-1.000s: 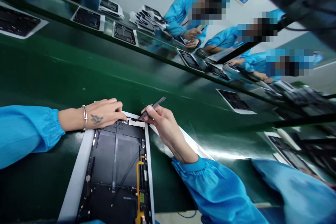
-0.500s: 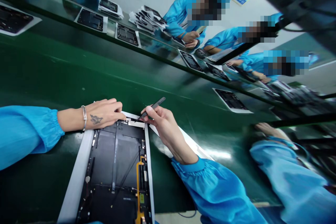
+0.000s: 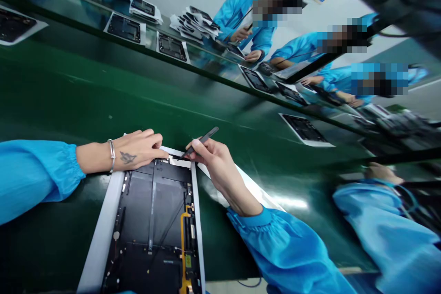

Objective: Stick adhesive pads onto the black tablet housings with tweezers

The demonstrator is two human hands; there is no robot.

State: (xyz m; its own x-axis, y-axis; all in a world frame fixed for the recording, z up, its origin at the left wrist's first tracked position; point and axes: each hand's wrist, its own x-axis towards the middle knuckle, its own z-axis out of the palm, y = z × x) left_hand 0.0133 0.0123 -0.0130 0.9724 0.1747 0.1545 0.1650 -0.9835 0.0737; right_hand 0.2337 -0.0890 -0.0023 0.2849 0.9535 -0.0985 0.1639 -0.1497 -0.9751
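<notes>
An opened tablet [image 3: 168, 225] lies in front of me, its dark interior, flat cables and orange ribbon cable [image 3: 184, 248] exposed. My left hand [image 3: 138, 149] rests over its far left corner, fingers curled and the thumb side pressed on the top edge; what lies under the fingers is partly hidden. Between the thumb and fingers of my right hand [image 3: 212, 156] is a pair of dark tweezers [image 3: 206, 137], tilted, tips down at a white strip [image 3: 181, 162] along the tablet's top edge. Whether the tips touch the strip I cannot tell.
White sheets lie under the tablet and beside my right wrist [image 3: 255, 183]. Beyond the green bench [image 3: 86, 87], other tablets [image 3: 305, 129] lie on papers along a belt, with a stack [image 3: 195, 23] behind. Several co-workers in blue sit opposite; another person's sleeve [image 3: 379, 220] is at right.
My hands and the tweezers stay nearly in place, with a slight shift of the whole view. The neighbour's hand at right has moved further right; a person opposite has parted their hands.
</notes>
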